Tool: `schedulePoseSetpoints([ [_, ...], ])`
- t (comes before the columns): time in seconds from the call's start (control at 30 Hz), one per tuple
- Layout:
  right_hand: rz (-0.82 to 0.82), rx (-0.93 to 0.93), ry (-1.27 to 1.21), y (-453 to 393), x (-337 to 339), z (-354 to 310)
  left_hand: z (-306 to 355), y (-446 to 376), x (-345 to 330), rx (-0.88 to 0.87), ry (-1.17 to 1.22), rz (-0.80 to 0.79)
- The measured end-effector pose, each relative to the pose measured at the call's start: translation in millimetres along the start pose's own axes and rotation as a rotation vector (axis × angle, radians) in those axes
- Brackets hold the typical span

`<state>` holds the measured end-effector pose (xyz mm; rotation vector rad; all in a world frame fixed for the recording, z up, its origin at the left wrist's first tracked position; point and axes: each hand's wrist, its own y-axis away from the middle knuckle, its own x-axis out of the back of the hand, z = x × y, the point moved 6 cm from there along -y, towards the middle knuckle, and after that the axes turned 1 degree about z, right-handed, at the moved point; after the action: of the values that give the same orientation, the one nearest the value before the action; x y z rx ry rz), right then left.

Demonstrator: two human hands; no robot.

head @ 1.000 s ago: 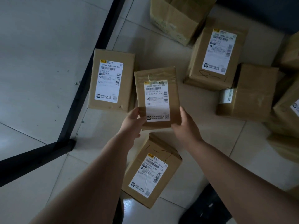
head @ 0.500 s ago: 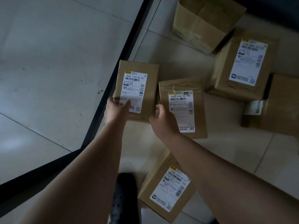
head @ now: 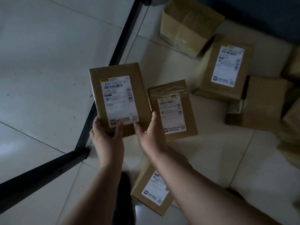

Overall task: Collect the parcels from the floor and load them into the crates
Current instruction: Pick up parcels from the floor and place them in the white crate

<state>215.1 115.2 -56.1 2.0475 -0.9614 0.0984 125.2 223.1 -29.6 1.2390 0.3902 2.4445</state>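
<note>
Lifted since a moment ago, the parcel (head: 120, 98) is now off the floor (head: 211, 151).
Left hand (head: 108, 137) and right hand (head: 150, 135) pinch its near edge, thumbs on its label (head: 119, 101).

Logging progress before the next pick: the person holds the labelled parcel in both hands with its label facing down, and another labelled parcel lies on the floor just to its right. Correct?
Not quite. The head view shows the held parcel with its white label facing up toward the camera, not down. The rest stands: left hand and right hand both grip its near edge, and another labelled parcel lies on the floor just to its right.
</note>
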Motion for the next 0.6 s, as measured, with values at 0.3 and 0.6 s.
schedulePoseSetpoints([
  [0.3,0.333,0.083,0.071,31,116,33,33,74,-50,-0.127,0.118,-0.226],
  [0.6,0.070,-0.219,-0.366,-43,146,106,-22,23,-93,0.247,0.303,-0.400],
])
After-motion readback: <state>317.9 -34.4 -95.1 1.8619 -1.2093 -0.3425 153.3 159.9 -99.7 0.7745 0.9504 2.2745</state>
